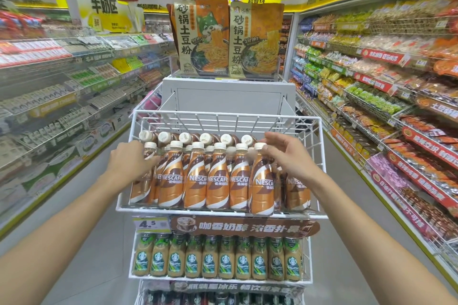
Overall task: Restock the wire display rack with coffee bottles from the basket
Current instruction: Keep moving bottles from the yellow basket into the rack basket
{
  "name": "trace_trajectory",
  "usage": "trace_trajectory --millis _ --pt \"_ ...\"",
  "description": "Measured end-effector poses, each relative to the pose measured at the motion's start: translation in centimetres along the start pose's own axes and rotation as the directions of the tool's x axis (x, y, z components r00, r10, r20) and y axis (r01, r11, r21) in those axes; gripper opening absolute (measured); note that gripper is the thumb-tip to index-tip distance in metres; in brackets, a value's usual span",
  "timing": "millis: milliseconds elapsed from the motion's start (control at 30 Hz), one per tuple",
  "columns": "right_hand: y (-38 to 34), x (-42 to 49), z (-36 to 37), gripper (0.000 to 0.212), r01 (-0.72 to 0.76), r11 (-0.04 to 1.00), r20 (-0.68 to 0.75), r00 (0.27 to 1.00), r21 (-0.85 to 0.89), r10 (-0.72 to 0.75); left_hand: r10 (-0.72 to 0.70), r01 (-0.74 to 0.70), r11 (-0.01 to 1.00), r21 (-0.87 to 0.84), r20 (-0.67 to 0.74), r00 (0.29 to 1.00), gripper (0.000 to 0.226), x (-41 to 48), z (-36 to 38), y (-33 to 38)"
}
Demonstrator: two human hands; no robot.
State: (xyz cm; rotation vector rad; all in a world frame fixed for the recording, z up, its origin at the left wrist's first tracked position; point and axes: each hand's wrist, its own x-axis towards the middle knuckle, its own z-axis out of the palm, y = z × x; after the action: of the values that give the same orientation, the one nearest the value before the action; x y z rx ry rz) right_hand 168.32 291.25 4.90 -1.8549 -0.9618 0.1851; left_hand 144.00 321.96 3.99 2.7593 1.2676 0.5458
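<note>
Bottles (218,176) standing upright, axes vertical, filling top tier of rack (223,116), centre frame. Right hand (282,156) hovering, fingers spread wide, tips touching cap (259,146) just to their left. Left hand (128,158) lying against far-left bottle (145,176); blurred, cannot tell grip.

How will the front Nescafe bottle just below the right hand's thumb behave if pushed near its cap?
The Nescafe bottle is tall and narrow, so it probably tips readily. Its glossy sleeve looks slippery. Neighbouring bottles on its left would likely stop a fall that way.
</note>
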Motion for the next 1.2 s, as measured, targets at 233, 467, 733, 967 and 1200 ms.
trace_trajectory --millis 233,467,733,967,1200 --pt "-2.8 -4.8 -1.4 0.060 0.079 0.817 0.063 0.997 -0.571 -0.053 0.387 -0.375 0.920 -0.109 0.126 0.913 0.066 -5.8 -4.5 0.4" --pt "-3.4 -10.8 -1.2 0.069 -0.008 0.739 0.085 0.992 -0.673 0.089 0.480 -0.450 0.871 -0.197 0.146 0.865 0.058 -10.2 -4.5 0.1" --pt "-1.3 -9.6 -3.0 0.039 -0.106 0.696 -0.015 0.991 -0.710 0.136 0.420 -0.395 0.902 -0.176 0.138 0.897 0.057 -7.8 -4.7 -0.4" --pt "0.6 -6.2 -3.5 0.039 -0.152 0.697 -0.031 0.983 -0.701 0.182 0.319 -0.281 0.932 -0.228 0.148 0.936 0.039 -3.6 -1.8 1.9" --pt "2.6 -4.4 -2.2 0.037 -0.261 0.713 -0.078 0.957 -0.651 0.279 0.182 -0.121 0.935 -0.333 0.159 0.970 0.037 -1.7 0.9 2.5"
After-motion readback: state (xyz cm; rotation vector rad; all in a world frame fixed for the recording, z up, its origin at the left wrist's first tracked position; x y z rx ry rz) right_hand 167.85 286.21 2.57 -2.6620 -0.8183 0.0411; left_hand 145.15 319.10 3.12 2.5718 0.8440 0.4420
